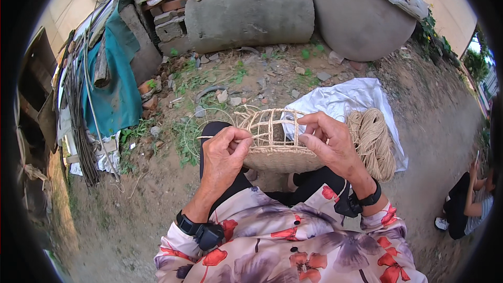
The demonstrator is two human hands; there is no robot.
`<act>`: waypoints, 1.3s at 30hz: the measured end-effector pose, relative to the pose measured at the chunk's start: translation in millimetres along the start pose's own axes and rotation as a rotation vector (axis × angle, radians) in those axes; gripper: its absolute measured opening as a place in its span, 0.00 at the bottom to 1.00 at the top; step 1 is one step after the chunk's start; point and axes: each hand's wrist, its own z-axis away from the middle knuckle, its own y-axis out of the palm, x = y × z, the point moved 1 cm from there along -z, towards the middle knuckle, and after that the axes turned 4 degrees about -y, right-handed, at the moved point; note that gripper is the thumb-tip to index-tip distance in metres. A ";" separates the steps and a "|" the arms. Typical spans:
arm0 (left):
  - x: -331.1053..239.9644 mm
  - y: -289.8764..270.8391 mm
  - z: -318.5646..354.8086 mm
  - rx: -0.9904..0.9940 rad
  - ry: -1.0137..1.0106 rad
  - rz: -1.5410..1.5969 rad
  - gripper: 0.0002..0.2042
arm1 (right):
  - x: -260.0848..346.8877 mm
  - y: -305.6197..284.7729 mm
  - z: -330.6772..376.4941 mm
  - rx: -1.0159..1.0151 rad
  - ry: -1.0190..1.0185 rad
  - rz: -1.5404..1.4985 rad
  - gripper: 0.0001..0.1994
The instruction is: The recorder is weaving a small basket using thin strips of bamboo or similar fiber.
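Observation:
On my lap sits a woven straw basket (pixel 283 161), its lower part closely woven and its upper part an open lattice of twisted cords. With thumb and forefinger, my left hand (pixel 222 157) pinches a straw cord (pixel 259 136) at the basket's left side. A short end of that cord sticks out to the left past the hand. At the right end of the lattice, my right hand (pixel 334 144) has its thumb and bent fingers closed about the basket's edge. Exactly which strand they grip is partly hidden.
A large hank of straw cord (pixel 373 144) lies on a white sack (pixel 364 91) at my right. Beyond are a concrete cylinder (pixel 249 18), a big round slab (pixel 361 18) and stacked bricks (pixel 170 23). Teal cloth (pixel 115 73) hangs at left. Another person (pixel 469 199) sits far right.

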 end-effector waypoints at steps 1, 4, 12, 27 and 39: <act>1.3 -0.5 0.8 -0.011 0.050 -0.079 0.03 | -6.2 -1.1 1.3 -0.010 0.021 -0.018 0.13; 2.5 1.6 0.6 -0.025 0.165 -0.290 0.03 | -13.7 1.2 7.0 0.003 0.059 0.031 0.11; 15.9 44.0 -22.8 0.105 0.279 -0.337 0.08 | -38.9 27.4 -3.2 0.053 -0.144 0.322 0.07; -2.7 38.4 -34.8 0.326 -0.266 -0.043 0.15 | -59.3 39.0 -39.7 0.365 -0.046 0.326 0.06; -56.3 56.5 -36.1 0.270 -0.061 0.167 0.08 | -50.3 -65.8 20.6 0.207 0.361 -0.504 0.10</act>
